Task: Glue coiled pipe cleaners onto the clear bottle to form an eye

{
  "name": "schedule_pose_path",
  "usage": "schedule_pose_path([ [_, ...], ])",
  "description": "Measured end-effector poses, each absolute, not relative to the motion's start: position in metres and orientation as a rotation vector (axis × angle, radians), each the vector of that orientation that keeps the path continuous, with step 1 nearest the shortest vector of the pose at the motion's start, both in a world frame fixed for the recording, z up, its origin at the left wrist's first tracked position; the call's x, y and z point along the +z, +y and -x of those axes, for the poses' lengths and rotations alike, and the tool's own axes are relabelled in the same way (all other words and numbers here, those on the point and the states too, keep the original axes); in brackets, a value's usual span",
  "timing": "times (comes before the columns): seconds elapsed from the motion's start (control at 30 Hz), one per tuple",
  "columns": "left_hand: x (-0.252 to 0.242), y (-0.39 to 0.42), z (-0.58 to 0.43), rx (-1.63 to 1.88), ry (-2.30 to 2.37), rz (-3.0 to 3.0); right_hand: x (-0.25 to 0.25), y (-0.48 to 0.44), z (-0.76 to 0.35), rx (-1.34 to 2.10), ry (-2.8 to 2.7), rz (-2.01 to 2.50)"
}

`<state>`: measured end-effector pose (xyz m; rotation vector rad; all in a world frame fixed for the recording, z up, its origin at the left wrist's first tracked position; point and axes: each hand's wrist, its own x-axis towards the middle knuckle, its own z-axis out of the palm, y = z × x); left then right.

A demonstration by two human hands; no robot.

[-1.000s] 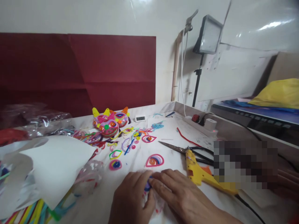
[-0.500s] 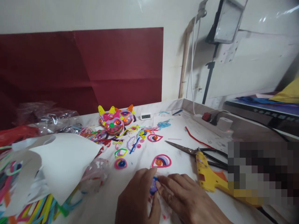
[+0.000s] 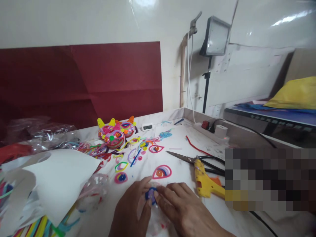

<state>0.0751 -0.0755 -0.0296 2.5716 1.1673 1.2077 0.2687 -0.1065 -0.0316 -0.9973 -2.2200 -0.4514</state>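
A small round purple piece with a blue rim (image 3: 151, 195) sits low in the middle of the view, between my two hands. My left hand (image 3: 132, 209) curves around its left side, thumb pressed to its lower edge. From the right, the thumb and fingers of my right hand (image 3: 181, 205) pinch its edge. Crumpled clear plastic (image 3: 158, 221) lies beneath. Just beyond the fingers is a pink-rimmed eye shape with an orange centre (image 3: 161, 171). A pink disc with a blue centre (image 3: 120, 177) lies further left.
Scissors (image 3: 182, 156) and a yellow glue gun (image 3: 204, 184) lie to the right. Decorated cat-like heads (image 3: 115, 138), a small digital display (image 3: 147, 127) and a power strip (image 3: 217, 131) stand farther back. White paper (image 3: 61, 177) covers colourful strips (image 3: 40, 227) at left.
The camera view has shifted, so the whole scene sits further left. More of the purple and blue piece shows between my hands; both stay on it.
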Motion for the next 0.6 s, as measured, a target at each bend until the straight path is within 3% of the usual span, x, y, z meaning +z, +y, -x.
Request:
schedule_pose_path([
  [0.4, -0.027, -0.072, -0.070, 1.137, 1.088, -2.649, -0.017, -0.118, -0.277, -0.110, -2.385, 1.064],
  [0.6, -0.030, -0.073, -0.071, 1.139, 1.108, -2.642, -0.029, -0.115, -0.271, -0.345, -2.318, 1.044],
])
